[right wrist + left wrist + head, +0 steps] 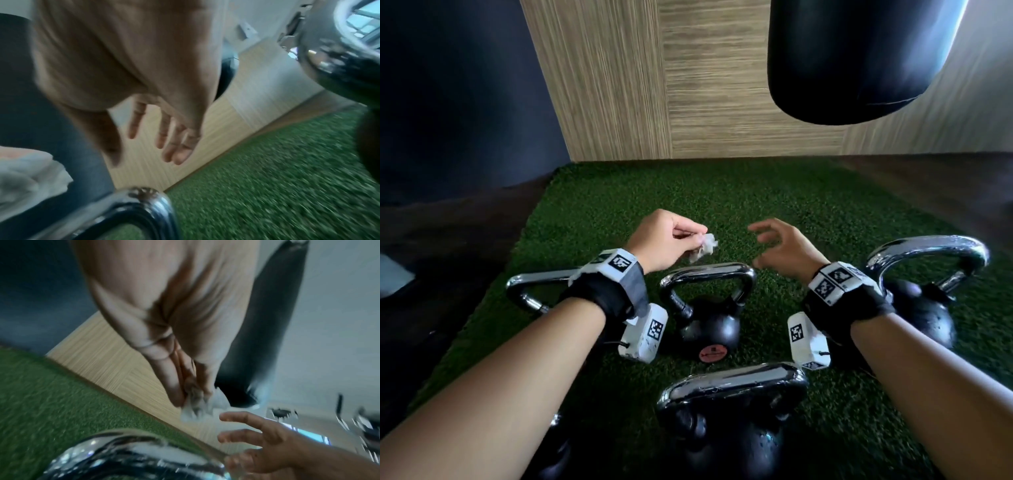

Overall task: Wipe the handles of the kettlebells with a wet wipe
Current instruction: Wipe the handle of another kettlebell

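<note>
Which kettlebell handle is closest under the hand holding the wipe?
The middle kettlebell, the small one with the red label at its base. Its handle lies just below the wet wipe pinched in the left hand; the others sit farther away.

the left hand (pixel 667 236) pinched a crumpled wet wipe (pixel 703 247) above the middle kettlebell (pixel 709 308) on the green turf (pixel 808 212). the right hand (pixel 782 248) hovered beside it, fingers spread, holding nothing. other kettlebells stood toward the turf's left, right and near edges.
</note>
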